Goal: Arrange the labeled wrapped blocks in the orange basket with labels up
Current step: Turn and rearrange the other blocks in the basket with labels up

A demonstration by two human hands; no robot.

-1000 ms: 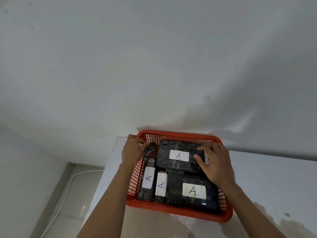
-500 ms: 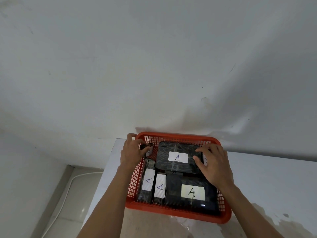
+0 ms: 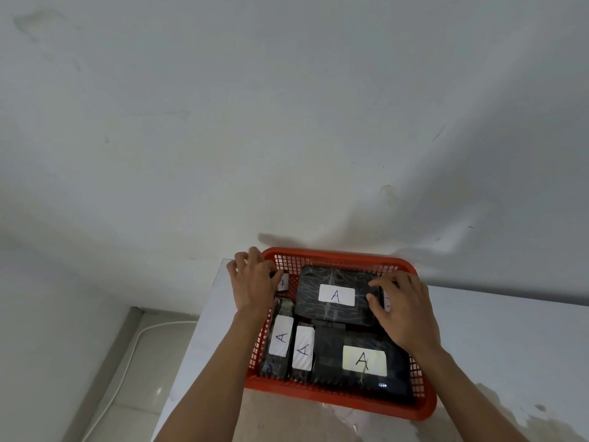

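Seen from the head camera, an orange basket (image 3: 338, 257) on a white table (image 3: 510, 339) is shown nearly packed with black wrapped blocks, each white label lettered "A" facing up. A small block (image 3: 282, 282) is pinched between the fingertips of the left hand (image 3: 253, 282) at the basket's far left corner, its label partly seen beside the thumb. The right hand (image 3: 403, 311) is laid with fingers spread and loosely curled over the right end of the large far block (image 3: 336, 296), pressing rather than gripping it; another label is glimpsed behind the fingers, at the basket's right wall, too hidden to read. Two narrow blocks (image 3: 280, 339) (image 3: 302, 347) stand side by side along the basket's left wall, and a broad block (image 3: 363, 362) fills its near right corner. The step in hand is judged to be the seating of the small block in the far left corner. Next, it would need to be lowered flat, label kept upward, and then released.
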